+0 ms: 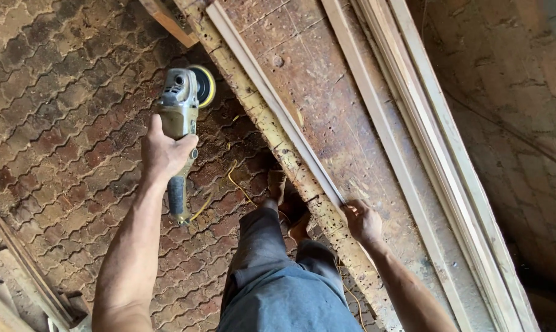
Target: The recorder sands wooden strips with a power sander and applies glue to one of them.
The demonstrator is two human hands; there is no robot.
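Note:
My left hand (164, 154) grips the body of a grey and olive angle sander (181, 117), held out over the paved floor. Its round yellow-rimmed pad (203, 85) points up toward the bench edge. A yellow cord (235, 184) trails from the tool's handle past my leg. My right hand (362, 222) rests on the near end of a long thin pale wooden strip (272, 98) that lies along a worn wooden workbench (327, 104). Fingers pinch the strip's end against the bench top.
More long pale wooden strips (425, 123) lie side by side on the bench's right part. The floor is interlocking brick pavers (57, 104) dusted with sawdust. Scrap wood (26, 270) lies at the lower left. My grey trousers (284, 283) and foot stand beside the bench's rough edge.

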